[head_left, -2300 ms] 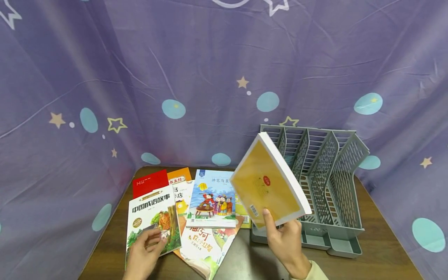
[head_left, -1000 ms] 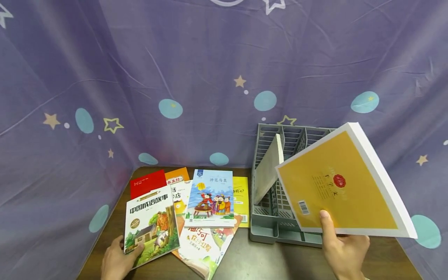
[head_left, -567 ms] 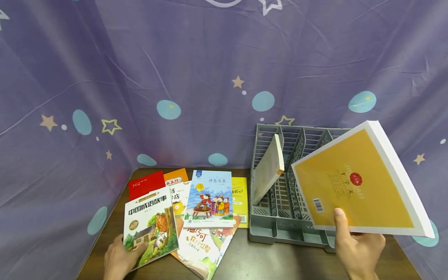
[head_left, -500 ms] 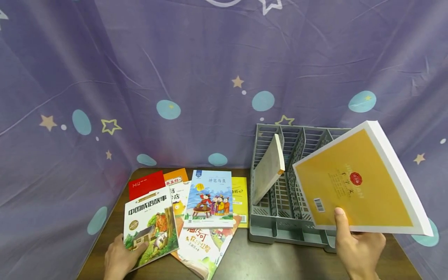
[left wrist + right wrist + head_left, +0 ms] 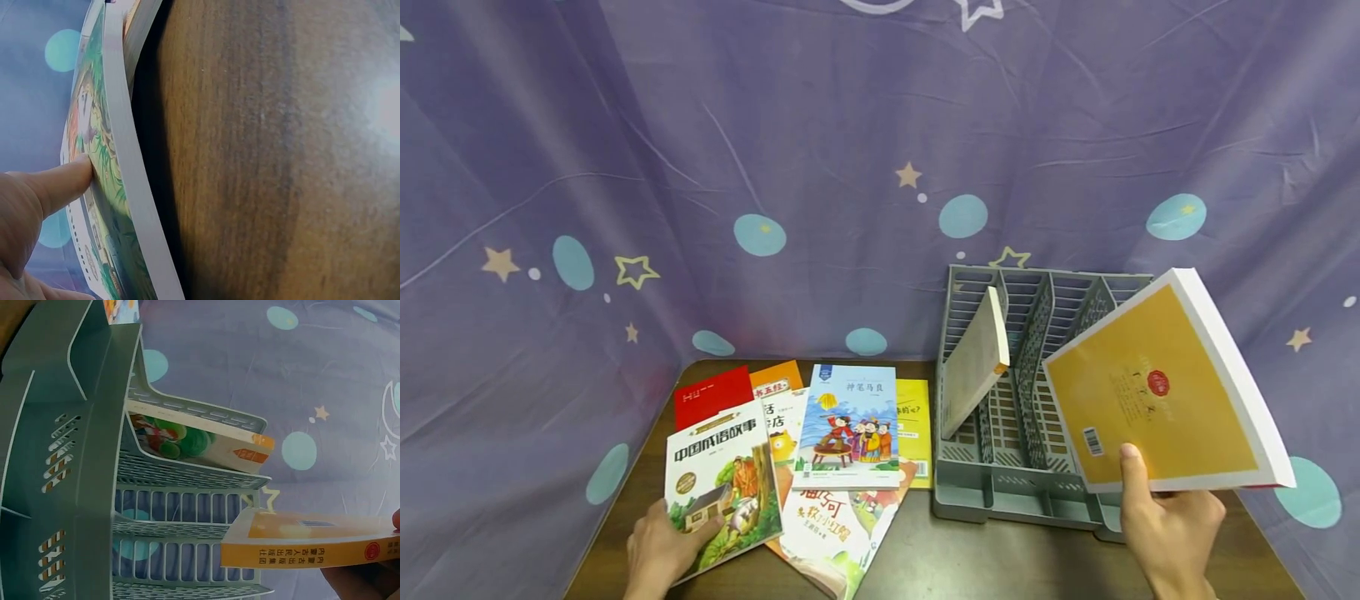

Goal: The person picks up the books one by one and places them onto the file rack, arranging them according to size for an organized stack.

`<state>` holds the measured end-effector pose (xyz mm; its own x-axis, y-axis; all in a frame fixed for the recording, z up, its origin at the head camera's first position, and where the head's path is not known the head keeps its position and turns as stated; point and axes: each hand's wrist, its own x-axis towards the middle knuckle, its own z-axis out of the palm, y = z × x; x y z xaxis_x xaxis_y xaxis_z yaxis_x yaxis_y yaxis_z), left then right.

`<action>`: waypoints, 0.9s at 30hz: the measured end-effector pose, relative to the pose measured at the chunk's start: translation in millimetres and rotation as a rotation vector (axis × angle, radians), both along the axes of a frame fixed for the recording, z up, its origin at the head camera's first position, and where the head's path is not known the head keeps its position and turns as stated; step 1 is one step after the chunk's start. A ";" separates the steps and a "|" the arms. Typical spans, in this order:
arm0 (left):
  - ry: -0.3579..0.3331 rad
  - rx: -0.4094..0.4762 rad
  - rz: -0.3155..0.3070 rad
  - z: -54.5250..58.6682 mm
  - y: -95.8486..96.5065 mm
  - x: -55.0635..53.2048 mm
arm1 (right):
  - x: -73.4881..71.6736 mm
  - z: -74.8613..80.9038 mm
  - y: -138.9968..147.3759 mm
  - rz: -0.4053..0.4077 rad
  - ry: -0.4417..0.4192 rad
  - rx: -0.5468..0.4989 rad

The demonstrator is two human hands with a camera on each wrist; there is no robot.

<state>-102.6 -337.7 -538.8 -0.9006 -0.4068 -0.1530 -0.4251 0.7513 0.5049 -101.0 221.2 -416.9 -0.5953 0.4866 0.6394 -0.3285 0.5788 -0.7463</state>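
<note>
In the head view my right hand [image 5: 1172, 533] grips a yellow book with a white border [image 5: 1135, 400] by its lower edge, thumb on the back cover. The book is held up in front of the right part of a grey-green desktop file rack [image 5: 1030, 492]; its yellow spine shows in the right wrist view. My left hand [image 5: 670, 546] holds the lower left edge of a white storybook [image 5: 722, 475], which lies over other books. The left wrist view shows the thumb [image 5: 65, 181] on its picture cover; the other fingers are mostly hidden.
One book [image 5: 981, 367] leans in the rack's leftmost compartment. A blue-covered book [image 5: 850, 425] overlaps several others, among them a red one [image 5: 711, 396] and a yellow one [image 5: 914, 433]. A purple curtain [image 5: 850, 167] hangs behind the wooden table [image 5: 970, 558].
My right hand has carried the yellow book to the right across the rack, then lowered and turned it slightly. My left hand has shifted from the storybook's front to its lower left edge.
</note>
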 end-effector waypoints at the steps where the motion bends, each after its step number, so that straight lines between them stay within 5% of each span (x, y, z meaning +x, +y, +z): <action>1: -0.005 0.005 0.001 0.8 0.6 -0.5 | -0.6 -1.5 -0.2 -0.006 0.002 0.004; 11: -0.004 0.039 0.047 2.6 4.6 -2.4 | -11.7 -16.7 3.3 -0.073 0.001 0.134; 21: -0.010 0.038 0.114 2.7 0.3 -2.9 | -38.1 -27.7 5.2 -0.037 0.006 0.245; 27: 0.044 0.095 0.171 -0.2 -6.7 -4.4 | -54.6 -33.7 1.5 -0.050 0.000 0.287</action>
